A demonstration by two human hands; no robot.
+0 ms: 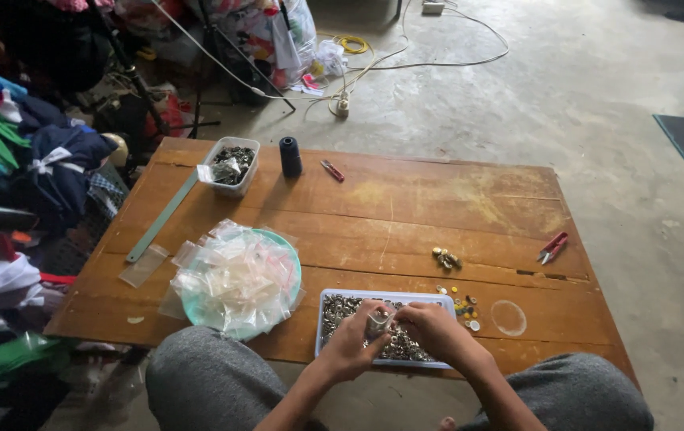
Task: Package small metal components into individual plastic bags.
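Tray holds metal buttons; both hands pinch small bag.

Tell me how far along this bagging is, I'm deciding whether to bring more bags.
No filled bag can be made out. In hand: the left hand and right hand hold a small clear bag over the white tray of metal pieces. Left: that tray looks full, a second tub holds more, and the teal plate is heaped with bags.

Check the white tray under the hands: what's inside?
The white tray holds a heap of small metal buttons. The left hand and right hand cover its middle, hiding what lies beneath.
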